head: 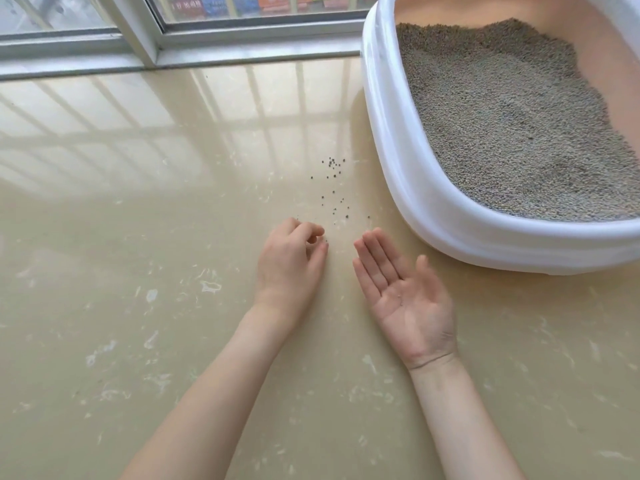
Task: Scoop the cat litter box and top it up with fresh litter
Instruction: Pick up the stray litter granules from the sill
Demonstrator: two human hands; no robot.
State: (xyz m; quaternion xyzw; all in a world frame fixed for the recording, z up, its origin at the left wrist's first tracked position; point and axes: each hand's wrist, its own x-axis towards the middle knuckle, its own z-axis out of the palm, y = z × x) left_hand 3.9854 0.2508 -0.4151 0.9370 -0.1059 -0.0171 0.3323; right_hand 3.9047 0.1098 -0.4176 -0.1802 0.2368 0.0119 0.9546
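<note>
Spilled grains [333, 183] lie on the floor [138, 237], left of the litter box [408, 188].

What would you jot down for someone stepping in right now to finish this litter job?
Left hand: palm down, fingertips pinching at stray grains on the floor.
Right hand: open, palm up, cupped beside it, a few specks in it at most.
Litter box: to the right, litter inside, heaped uneven.
Done: cannot tell whether scooping or topping up is finished; no scoop or bag in view.
Left: gather the spilled grains, return them to the box.
</note>
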